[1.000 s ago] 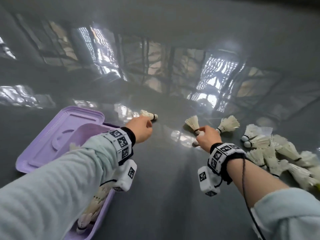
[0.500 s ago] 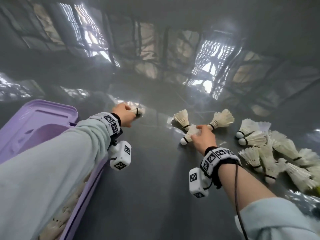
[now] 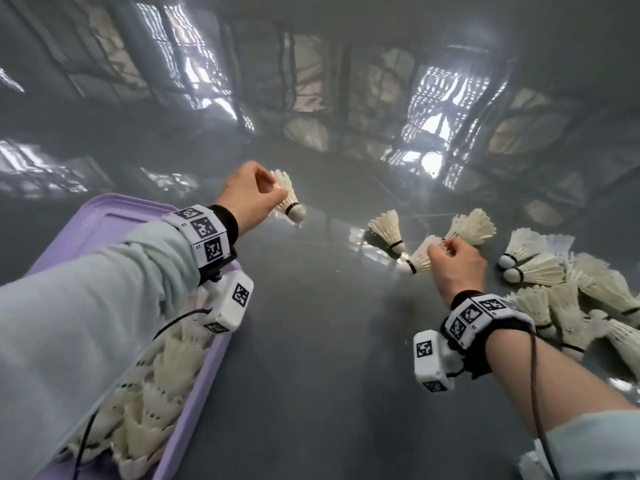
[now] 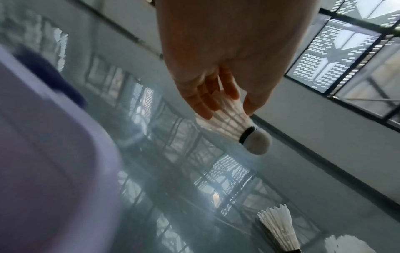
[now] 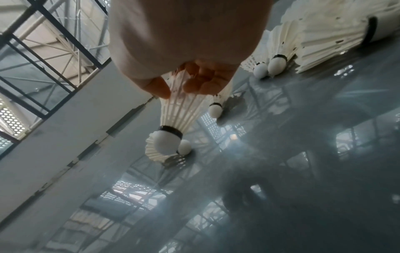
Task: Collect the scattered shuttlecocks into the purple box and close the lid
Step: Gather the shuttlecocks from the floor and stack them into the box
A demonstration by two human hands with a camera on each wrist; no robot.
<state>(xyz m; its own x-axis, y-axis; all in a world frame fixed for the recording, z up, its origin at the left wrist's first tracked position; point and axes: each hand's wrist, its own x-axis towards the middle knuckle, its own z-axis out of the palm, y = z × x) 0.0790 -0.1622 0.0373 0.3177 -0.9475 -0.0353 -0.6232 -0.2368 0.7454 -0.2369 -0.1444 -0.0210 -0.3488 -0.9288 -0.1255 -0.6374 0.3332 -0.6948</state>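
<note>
My left hand (image 3: 247, 194) pinches one shuttlecock (image 3: 288, 199) by its feathers, lifted off the glossy floor (image 3: 311, 341) just past the purple box (image 3: 204, 372), which already holds many. My right hand (image 3: 453, 263) grips a second shuttlecock (image 3: 417, 258), cork down, near the loose pile (image 3: 568, 292) on my right.

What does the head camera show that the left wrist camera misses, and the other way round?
Only the head view shows the right hand pinching a white feather shuttlecock, the heap of shuttlecocks on the right and those filling the purple plastic box. Only the left wrist view shows the latticed windows. Both show the left hand holding a shuttlecock by its feathers, cork down.
</note>
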